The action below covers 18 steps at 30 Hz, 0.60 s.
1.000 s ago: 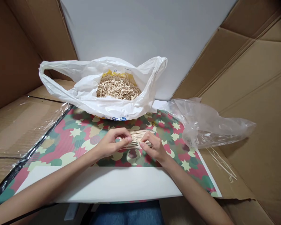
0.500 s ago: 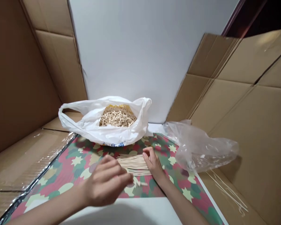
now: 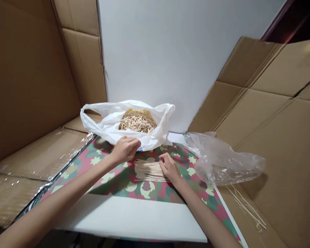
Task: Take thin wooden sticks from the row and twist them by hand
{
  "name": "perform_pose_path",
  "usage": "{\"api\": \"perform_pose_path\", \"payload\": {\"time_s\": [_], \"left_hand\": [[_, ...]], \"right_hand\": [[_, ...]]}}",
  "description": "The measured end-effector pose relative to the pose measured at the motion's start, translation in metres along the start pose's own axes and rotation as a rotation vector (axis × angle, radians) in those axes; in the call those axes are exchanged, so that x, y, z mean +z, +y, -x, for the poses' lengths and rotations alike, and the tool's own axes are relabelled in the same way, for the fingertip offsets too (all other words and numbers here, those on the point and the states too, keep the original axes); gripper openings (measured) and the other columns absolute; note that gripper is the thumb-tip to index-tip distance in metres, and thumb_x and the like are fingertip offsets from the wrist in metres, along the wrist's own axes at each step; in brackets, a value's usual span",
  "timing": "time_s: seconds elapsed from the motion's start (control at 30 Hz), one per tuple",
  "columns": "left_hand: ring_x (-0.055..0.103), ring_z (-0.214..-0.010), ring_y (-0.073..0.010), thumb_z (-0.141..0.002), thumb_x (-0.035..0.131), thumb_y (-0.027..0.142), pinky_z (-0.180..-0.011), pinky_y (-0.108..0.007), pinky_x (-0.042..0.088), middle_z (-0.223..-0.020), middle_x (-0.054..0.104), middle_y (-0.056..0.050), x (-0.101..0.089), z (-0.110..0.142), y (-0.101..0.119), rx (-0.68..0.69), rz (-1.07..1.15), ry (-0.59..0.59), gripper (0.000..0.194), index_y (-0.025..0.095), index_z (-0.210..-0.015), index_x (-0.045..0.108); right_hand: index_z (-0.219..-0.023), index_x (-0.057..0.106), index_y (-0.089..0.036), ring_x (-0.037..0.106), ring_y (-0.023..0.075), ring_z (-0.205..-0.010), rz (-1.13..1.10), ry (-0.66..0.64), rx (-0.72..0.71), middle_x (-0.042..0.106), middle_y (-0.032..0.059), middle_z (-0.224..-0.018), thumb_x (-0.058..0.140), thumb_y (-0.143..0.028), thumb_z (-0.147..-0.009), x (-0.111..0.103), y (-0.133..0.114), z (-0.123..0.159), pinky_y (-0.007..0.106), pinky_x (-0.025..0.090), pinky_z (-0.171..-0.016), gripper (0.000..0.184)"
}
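Note:
Thin pale wooden sticks [image 3: 148,170] lie side by side in a flat bundle on the camouflage-patterned sheet. By the right ends of these sticks rests my right hand [image 3: 171,168], its fingers loosely curled with a small gap at the thumb; no held thing shows in it. My left hand [image 3: 126,150] is raised at the front of a white plastic bag [image 3: 108,125], fingers closed and turned down. Whatever it may hold is hidden. Inside the bag's mouth is a heap of short broken stick pieces [image 3: 138,123].
A crumpled clear plastic bag [image 3: 222,163] lies at the right. Several long thin strands [image 3: 248,206] are on the cardboard [image 3: 279,148] beyond the sheet's right edge. Cardboard walls stand left and right, a white panel [image 3: 157,62] behind. A white strip [image 3: 134,218] runs along the front.
My left hand has moved up and away from me, from the near side of the sticks to the bag. Small pieces near the sticks no longer show. My right hand stays beside the sticks.

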<state>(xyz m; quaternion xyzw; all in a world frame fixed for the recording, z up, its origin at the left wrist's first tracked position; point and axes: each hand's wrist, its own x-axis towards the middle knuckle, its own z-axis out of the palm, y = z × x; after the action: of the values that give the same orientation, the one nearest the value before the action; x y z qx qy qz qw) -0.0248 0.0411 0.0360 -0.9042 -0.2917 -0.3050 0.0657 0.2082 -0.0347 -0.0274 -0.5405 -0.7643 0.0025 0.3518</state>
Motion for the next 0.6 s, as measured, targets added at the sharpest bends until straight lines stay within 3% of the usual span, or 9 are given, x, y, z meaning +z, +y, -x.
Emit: {"api": "perform_pose_path", "payload": {"time_s": [0.13,0.3,0.6], "left_hand": [[0.053,-0.066,-0.0141,-0.086,0.035,0.014,-0.063,-0.027,0.032,-0.071,0.06,-0.003,0.026,0.02,0.017,0.085,0.027,-0.066,0.02,0.016,-0.078,0.054],[0.052,-0.068,-0.0157,-0.085,0.041,0.025,-0.064,-0.028,0.032,-0.075,0.057,-0.004,0.044,0.034,0.023,0.159,0.055,-0.248,0.016,0.016,-0.082,0.055],[0.052,-0.067,-0.0162,-0.084,0.041,0.027,-0.062,-0.029,0.031,-0.072,0.057,-0.004,0.046,0.035,0.026,0.179,0.079,-0.293,0.019,0.015,-0.074,0.053]], "right_hand": [[-0.082,0.052,-0.021,0.047,0.0209,-0.081,0.057,-0.223,-0.055,0.053,0.0044,-0.082,0.045,-0.023,-0.083,0.002,-0.001,-0.002,0.034,0.038,-0.075,0.007],[-0.079,0.053,-0.021,0.043,0.0208,-0.084,0.229,-0.44,-0.215,0.052,0.0048,-0.086,0.044,-0.023,-0.086,-0.005,-0.013,0.007,0.034,0.035,-0.075,0.012],[-0.086,0.05,-0.02,0.04,0.0254,-0.087,0.412,-0.492,-0.282,0.048,0.0095,-0.093,0.037,-0.021,-0.087,0.001,-0.017,0.016,0.04,0.038,-0.075,0.014]]}}
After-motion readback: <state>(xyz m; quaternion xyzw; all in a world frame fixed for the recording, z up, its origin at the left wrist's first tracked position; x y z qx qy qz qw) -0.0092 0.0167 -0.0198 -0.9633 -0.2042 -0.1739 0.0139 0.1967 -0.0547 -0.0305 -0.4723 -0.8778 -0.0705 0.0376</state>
